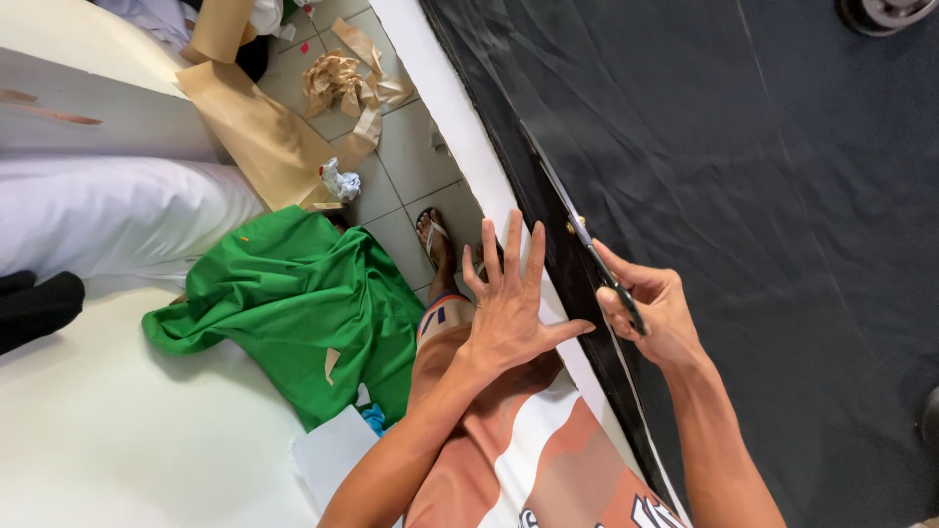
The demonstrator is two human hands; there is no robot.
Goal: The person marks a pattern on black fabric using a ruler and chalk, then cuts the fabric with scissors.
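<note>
Head view looks down on a worktop point(460, 108) covered with black cloth point(743, 196). The right hand point(650, 313) is clenched around the handles of scissors point(587, 240), whose blades point away from the person, up and to the left along the cloth's edge. That edge is the long axis here: it runs slantwise from lower right to upper left, just beside the white rim of the worktop. The left hand point(509, 303) lies open, fingers spread and flat, pressing at the rim just left of the scissors, gripping nothing. The right hand is the nearer one to the cloth. Green cloth point(293, 303) and brown paper point(264, 127) lie on the floor, well apart.
</note>
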